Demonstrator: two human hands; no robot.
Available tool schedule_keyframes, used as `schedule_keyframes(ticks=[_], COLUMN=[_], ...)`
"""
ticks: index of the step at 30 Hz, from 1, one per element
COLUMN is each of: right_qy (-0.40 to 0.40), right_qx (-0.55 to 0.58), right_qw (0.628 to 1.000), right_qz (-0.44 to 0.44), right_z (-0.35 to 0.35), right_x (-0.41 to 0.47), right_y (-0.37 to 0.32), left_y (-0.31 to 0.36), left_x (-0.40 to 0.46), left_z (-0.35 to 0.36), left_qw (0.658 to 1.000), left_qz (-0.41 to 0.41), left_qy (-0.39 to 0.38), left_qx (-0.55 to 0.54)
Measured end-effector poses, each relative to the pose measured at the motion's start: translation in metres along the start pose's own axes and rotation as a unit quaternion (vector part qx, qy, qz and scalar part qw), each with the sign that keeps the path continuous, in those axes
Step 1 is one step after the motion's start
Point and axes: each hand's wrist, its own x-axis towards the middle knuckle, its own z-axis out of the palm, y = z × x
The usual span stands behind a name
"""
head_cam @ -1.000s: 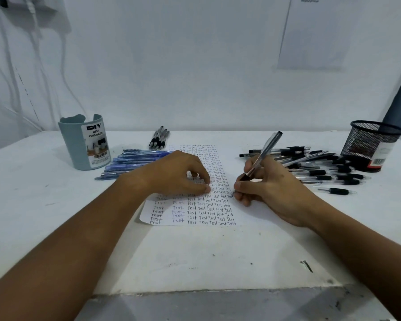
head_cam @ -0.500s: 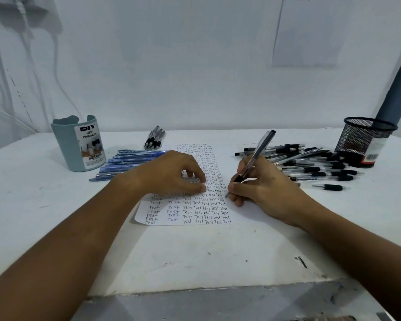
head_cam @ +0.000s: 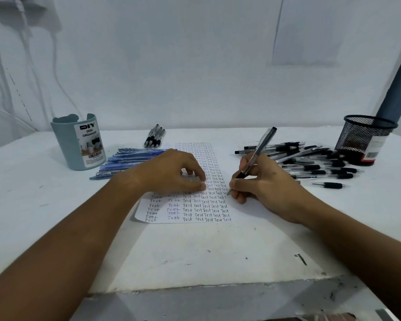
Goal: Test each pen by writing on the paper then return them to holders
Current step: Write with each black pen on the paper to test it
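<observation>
Head view: clear-barrelled, black-gripped pen (head_cam: pixel 256 154), tilted.

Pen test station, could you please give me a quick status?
Right hand grips clear black-tipped pen, tip at white paper. Left hand presses paper flat. Nothing obstructing.

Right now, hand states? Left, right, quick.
Left hand: open, fingertips pressing the paper flat.
Right hand: closed on a black pen, tip at the paper's right edge.
</observation>
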Motion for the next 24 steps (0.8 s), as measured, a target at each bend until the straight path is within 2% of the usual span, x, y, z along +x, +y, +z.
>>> schedule_keyframes(ticks=[18, 24], right_qy=[-0.019, -0.016], right_qx=[-0.018, 0.012], right_qw=[1.0, 1.0], right_qz=[0.004, 0.005], right_z=[-0.0019, -0.0017], right_x=[0.0018, 0.001], right_y=[0.0008, 0.0], left_y=[-0.0006, 0.0005], left_x=[0.0002, -0.0005], left_z=[0.0004, 0.0001], left_qw=[1.0, 1.0], left_qz=[-0.002, -0.001], left_qy=[-0.002, 0.0], left_qx=[-0.006, -0.007])
